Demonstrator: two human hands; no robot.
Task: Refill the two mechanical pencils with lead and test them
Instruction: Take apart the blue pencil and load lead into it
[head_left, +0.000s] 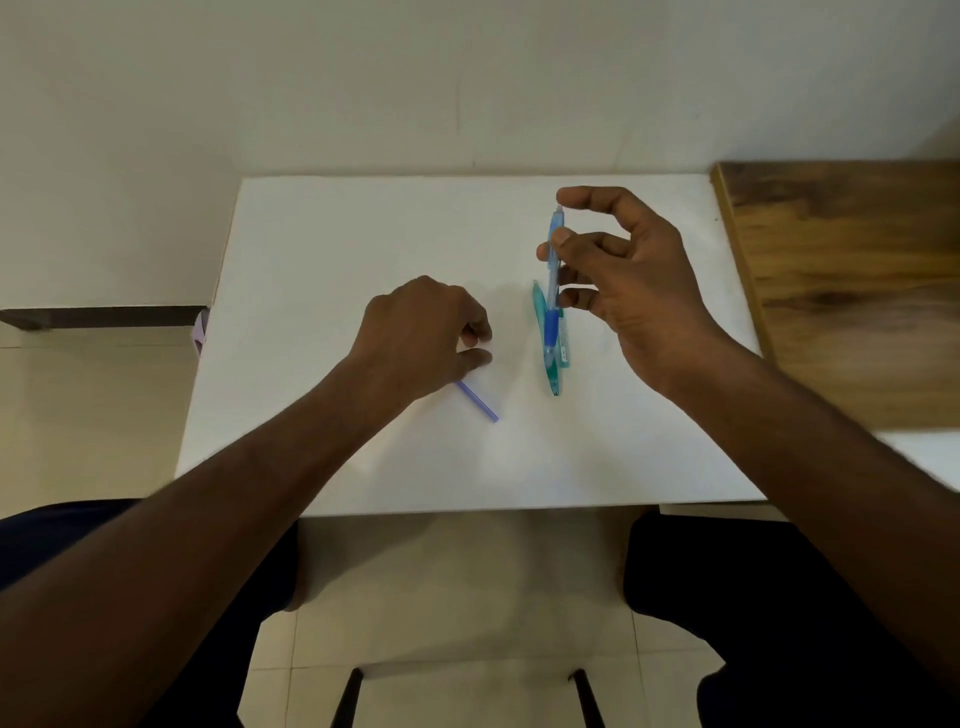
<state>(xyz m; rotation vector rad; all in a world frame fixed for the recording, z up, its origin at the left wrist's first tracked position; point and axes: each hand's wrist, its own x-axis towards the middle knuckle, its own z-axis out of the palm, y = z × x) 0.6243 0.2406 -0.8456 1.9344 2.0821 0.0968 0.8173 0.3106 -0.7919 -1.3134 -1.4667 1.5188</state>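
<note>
The right hand (631, 275) pinches the blue pencil (553, 283) upright above the green pencil (546, 345) on the tabletop (322, 249), the left hand (428, 332) curls over the lead tube (478, 402), so refilling looks barely begun.

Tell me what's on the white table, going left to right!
Left hand → purple tube → green pencil → right hand, holding the blue pencil.
</note>
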